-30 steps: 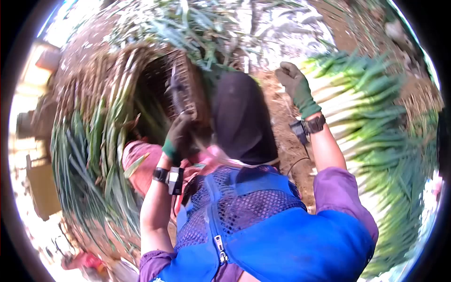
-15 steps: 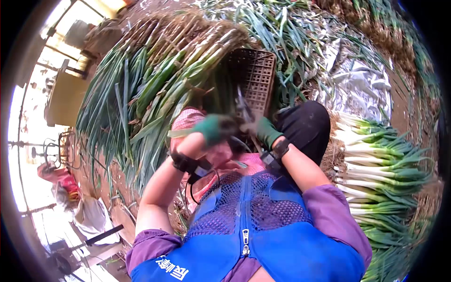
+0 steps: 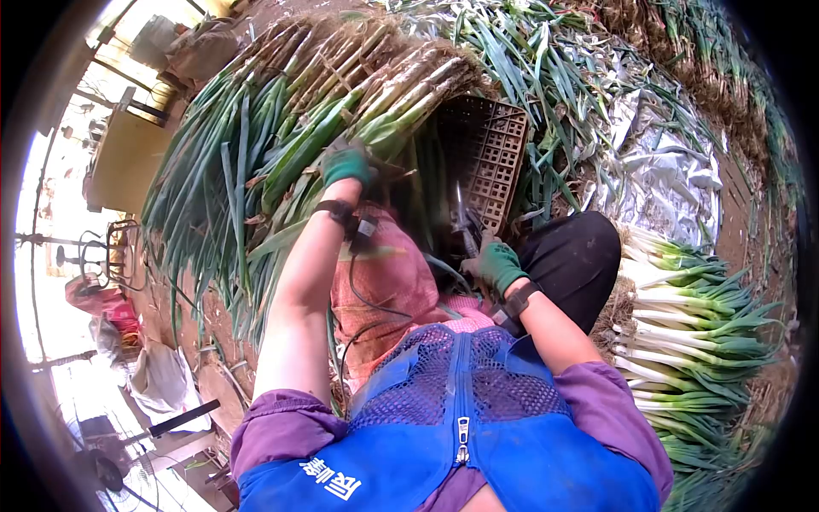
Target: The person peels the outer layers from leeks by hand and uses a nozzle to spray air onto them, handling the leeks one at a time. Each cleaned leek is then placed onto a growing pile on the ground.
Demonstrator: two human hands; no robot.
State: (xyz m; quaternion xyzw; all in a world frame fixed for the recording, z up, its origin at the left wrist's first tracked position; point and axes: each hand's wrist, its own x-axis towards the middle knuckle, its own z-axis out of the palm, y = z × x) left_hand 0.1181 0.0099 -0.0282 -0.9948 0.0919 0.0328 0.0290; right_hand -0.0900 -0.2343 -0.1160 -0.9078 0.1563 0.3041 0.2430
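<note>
a pointed tool (image 3: pixel 467 225) is seen at the right hand (image 3: pixel 495 263); the piled leeks (image 3: pixel 264 141), beside a crate (image 3: pixel 495 162), are overlapped by the left hand (image 3: pixel 345 165); whether either is closed cannot be told; beyond, loose leaves (image 3: pixel 516 64) are strewn.

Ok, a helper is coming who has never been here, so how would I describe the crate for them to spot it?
Start from the big heap of brown-stemmed leeks at upper left. At its right edge, just beyond the person's gloved right hand, is the brown crate. Its rigid wall of square holes sets it apart from the leafy piles either side.
</note>
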